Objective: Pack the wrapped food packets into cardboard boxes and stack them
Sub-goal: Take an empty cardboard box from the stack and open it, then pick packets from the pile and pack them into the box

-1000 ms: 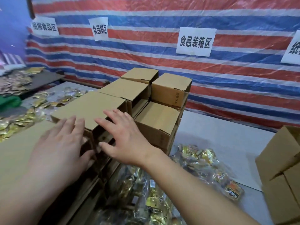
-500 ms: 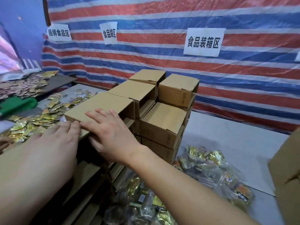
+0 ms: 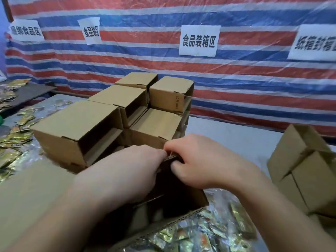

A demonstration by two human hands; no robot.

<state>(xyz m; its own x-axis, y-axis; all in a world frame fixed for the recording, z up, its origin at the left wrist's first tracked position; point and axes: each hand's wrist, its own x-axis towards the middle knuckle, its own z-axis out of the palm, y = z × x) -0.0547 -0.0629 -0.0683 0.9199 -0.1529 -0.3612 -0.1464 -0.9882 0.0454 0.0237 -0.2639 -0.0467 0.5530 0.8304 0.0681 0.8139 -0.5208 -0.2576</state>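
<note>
An open cardboard box [image 3: 183,213] stands right in front of me with a dark inside. My left hand [image 3: 125,171] and my right hand [image 3: 205,164] meet at its far rim, and each pinches the cardboard edge there with curled fingers. Behind it sits a stack of several closed cardboard boxes [image 3: 78,128]. Wrapped gold food packets [image 3: 203,231] lie in a clear bag at the lower right, partly under the open box. Whether packets lie inside the box is hidden by my hands and the shadow.
More gold packets [image 3: 16,139] are spread over the table at the left. An empty open box [image 3: 305,171] leans at the right edge. A flat sheet of cardboard [image 3: 31,190] lies at the lower left. A striped tarp with paper signs [image 3: 199,40] closes off the back.
Both hands left the top of the left stacked box and moved right and toward me. They now pinch the far rim of the open box in front. The view shifted right.
</note>
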